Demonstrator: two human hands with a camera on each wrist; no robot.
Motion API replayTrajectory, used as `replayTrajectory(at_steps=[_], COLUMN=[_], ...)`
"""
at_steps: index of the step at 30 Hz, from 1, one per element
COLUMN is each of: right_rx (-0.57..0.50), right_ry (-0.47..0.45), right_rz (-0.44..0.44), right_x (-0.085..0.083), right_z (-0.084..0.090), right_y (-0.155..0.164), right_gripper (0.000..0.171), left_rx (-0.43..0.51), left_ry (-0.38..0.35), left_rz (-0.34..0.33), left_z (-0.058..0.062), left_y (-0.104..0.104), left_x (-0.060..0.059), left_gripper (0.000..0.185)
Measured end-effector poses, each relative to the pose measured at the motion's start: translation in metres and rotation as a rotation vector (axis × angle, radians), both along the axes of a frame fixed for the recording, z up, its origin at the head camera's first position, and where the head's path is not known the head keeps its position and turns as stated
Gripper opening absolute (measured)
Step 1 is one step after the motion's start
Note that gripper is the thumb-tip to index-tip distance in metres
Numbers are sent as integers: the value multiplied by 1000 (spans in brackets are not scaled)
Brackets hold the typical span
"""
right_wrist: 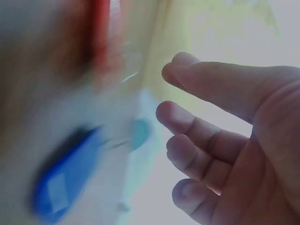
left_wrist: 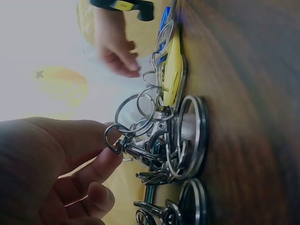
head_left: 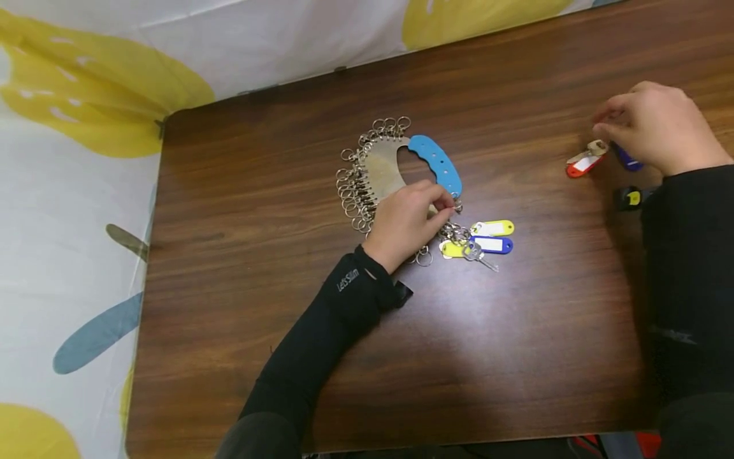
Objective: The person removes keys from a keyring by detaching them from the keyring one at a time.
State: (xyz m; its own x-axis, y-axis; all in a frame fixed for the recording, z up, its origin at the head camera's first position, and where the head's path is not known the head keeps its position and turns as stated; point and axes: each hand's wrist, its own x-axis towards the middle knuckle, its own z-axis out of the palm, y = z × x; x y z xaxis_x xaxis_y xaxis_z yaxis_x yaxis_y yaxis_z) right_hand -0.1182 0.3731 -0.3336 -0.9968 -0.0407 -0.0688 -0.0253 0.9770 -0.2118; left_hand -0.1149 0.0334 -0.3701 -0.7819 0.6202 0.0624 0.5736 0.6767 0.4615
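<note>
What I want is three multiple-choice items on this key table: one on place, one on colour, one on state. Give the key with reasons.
1. Where does the orange tag lie?
A. Beside the right hand
B. Under the key rack
C. At the table's left edge

2. What colour is the rack's handle?
A. Red
B. Blue
C. Green

3. What is the left hand doing?
A. Lying flat on the wood
B. Pinching a clasp on the rack
C. Lifting a cup

Key: 1 A, the tag lies right by that hand's fingertips. 2 B, the curved handle is plainly blue. 3 B, the left wrist view shows thumb and finger closed on the clasp.
</note>
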Motion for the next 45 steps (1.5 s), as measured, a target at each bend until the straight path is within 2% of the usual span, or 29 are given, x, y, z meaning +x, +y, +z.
replayTrajectory(at_steps=[2,4,7,9,11,16,25,28,32,36,40,45], right_rx=[-4,-21,-69,-89,-95,-98,-114,-114,-154,-297,-444,-573], right_ry=[29,10,-94,-163,-217,-274,-256,-224,-161,-138,-154,-207], right_rz=[58,159,322,397,432,470,581,590,553,504,488,436], right_x=[3,5,7,10,12,16,17,17,16,15,13,12], right_z=[9,15,17,14,10,-2,-9,-9,-9,-7,-8,-10], right_y=[-18,-42,-80,-102,-118,-137,-142,-141,-139,-138,-138,-139], right_gripper=[22,19,15,13,12,12,6,9,9,9,7,7], left_rx=[4,12,19,20,16,11,-1,1,3,6,7,15], left_ry=[7,17,35,43,50,58,55,58,60,48,48,82], left_rz=[-2,-10,-21,-27,-31,-41,-42,-42,-45,-68,-92,-54], left_z=[0,0,0,0,0,-2,-2,-2,-2,-1,-2,-2], left_y=[0,0,-1,-1,0,0,0,0,0,0,0,0], left_x=[0,1,1,2,2,2,1,1,2,3,3,1], left_gripper=[12,13,14,15,15,15,15,15,16,20,22,19])
